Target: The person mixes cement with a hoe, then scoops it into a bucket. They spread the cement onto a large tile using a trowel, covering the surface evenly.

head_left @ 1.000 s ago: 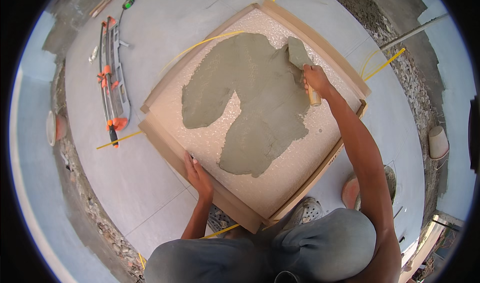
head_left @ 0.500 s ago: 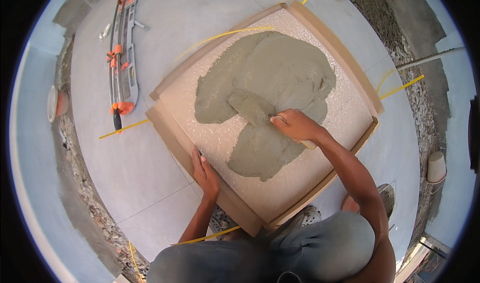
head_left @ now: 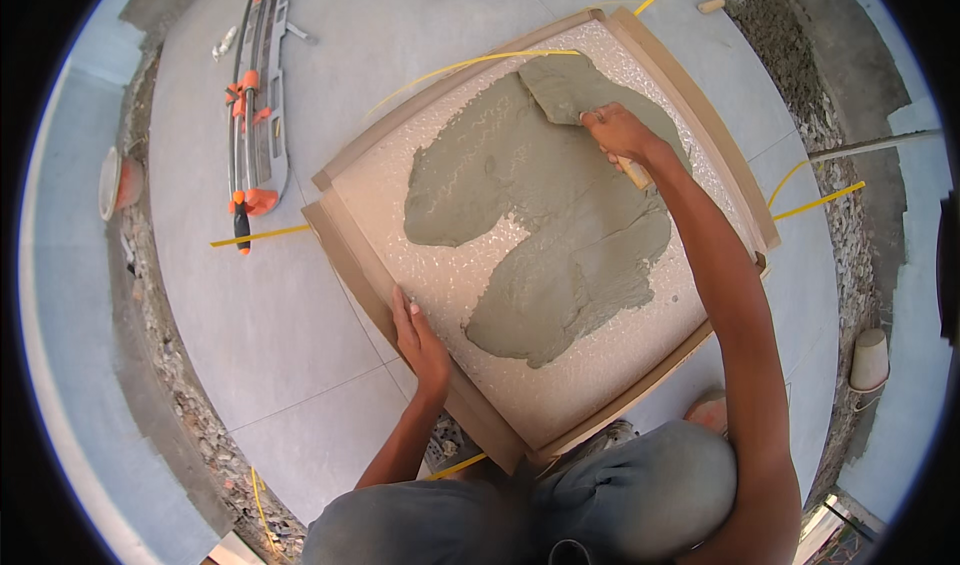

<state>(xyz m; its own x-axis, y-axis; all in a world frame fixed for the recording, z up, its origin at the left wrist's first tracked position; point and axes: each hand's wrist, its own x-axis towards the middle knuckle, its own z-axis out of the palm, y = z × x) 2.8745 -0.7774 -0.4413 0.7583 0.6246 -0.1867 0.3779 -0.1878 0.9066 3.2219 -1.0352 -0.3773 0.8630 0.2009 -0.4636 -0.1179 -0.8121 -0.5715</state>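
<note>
A trowel (head_left: 556, 89), its blade coated in grey mortar, is in my right hand (head_left: 622, 135), with my fingers closed around the wooden handle. The blade lies on the far part of a wide patch of wet mortar (head_left: 560, 285). Under the mortar is a large, pale, square slab (head_left: 370, 200) with a shiny, textured face, framed by cardboard flaps (head_left: 350, 265). My left hand (head_left: 423, 350) rests against the left cardboard edge with its fingers stretched out, and it holds no tool.
A manual tile cutter (head_left: 258, 105) with orange parts lies on the grey tiled floor (head_left: 300, 345) at left. Yellow straps (head_left: 820, 198) stick out around the cardboard. Buckets (head_left: 870, 360) stand near the walls at both sides. Rubble (head_left: 175, 365) lines the floor's edge.
My right hand has moved the trowel away from me, from the middle of the mortar to its far part, spreading mortar across the middle. The left hand stays at the cardboard edge.
</note>
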